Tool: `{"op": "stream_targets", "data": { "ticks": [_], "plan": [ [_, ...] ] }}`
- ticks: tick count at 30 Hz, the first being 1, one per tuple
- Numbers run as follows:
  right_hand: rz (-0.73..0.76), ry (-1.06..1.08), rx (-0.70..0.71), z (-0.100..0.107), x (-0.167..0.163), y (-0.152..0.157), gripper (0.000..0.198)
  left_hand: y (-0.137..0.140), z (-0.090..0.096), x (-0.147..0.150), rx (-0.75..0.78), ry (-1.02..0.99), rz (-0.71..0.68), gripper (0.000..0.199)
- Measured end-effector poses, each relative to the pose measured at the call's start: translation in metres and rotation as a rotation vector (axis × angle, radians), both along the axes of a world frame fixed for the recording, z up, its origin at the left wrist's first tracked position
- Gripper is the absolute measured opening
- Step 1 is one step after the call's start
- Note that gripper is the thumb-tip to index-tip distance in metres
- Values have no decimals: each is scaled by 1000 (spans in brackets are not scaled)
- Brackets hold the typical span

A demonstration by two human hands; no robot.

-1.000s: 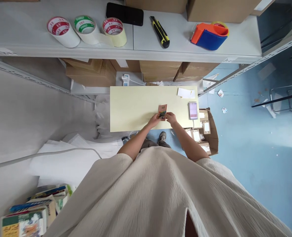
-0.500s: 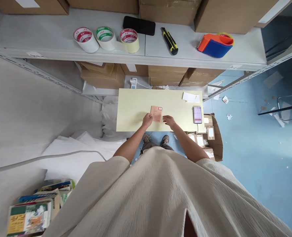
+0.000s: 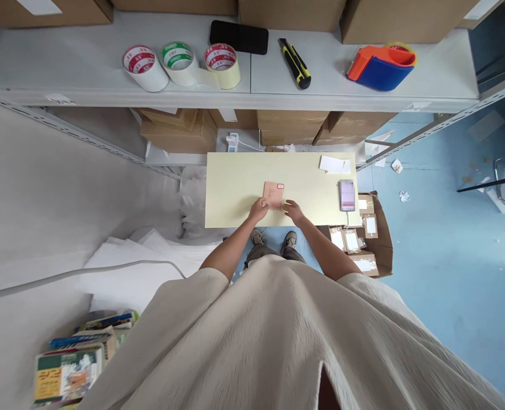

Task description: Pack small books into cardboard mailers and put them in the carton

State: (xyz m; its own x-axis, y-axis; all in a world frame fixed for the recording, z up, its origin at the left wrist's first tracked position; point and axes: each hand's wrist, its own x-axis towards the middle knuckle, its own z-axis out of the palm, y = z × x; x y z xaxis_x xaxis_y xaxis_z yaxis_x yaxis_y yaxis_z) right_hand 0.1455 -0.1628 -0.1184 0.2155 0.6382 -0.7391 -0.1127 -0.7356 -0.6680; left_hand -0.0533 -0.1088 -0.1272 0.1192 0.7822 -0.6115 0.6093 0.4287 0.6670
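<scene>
1. Workpiece: a flat pink rectangular paper card (image 3: 274,194) with faint printed lines and a red-outlined box in its far right corner. It sits between the two grips, mostly beyond them, over the pale yellow rectangular worktop (image 3: 235,176). Flat on the surface or slightly lifted: can't tell.
2. Left hand (image 3: 259,210): grip together, pinching the card's near left corner, as far as I can see.
3. Right hand (image 3: 294,212): grip at the card's near right corner. Fingers curled; touching or just off the edge, can't tell, so can't call it closed.
4. Done, my read: card is out, printed face up, roughly square to the worktop, with at least one hand on it.
5. Left, my read: card not released, nothing wrapped or taped around it. I'd put this mid-handling, not finished.
6. Right of the right grip, well apart from it: a phone-like device with a lit screen (image 3: 347,195), cable at its near end. Beyond that, a white paper sheet (image 3: 335,165). No hand on either.
7. Farther right, below worktop level: an open brown cardboard carton (image 3: 385,239) holding small labelled boxes (image 3: 351,241).
8. Beyond both grips, on the grey metal shelf (image 3: 85,57): three tape rolls (image 3: 150,74), a yellow-and-black cutter (image 3: 295,64), an orange-and-blue tape dispenser (image 3: 381,73). Neither grip is near them; none in use right now.
</scene>
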Motion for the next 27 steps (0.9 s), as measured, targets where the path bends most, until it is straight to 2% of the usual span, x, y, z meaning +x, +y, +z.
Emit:
{"op": "stream_targets", "data": {
  "ticks": [6, 12, 18, 22, 27],
  "plan": [
    [13, 8, 37, -7, 7, -4, 61, -8, 4, 13, -16, 0, -71, 54],
    [-39, -115, 9, -9, 38, -11, 59, -18, 10, 47, 17, -91, -115, 58],
    [-79, -307, -33, -5, 69, -18, 61, -24, 4, 78, -63, -220, -160, 56],
    [-62, -358, -2, -4, 80, -22, 49, -27, 0, 91, -72, -293, -197, 58],
    [-14, -340, 79, -1, 70, -17, 32, -21, 8, 88, -27, -219, -138, 42]
  ]
}}
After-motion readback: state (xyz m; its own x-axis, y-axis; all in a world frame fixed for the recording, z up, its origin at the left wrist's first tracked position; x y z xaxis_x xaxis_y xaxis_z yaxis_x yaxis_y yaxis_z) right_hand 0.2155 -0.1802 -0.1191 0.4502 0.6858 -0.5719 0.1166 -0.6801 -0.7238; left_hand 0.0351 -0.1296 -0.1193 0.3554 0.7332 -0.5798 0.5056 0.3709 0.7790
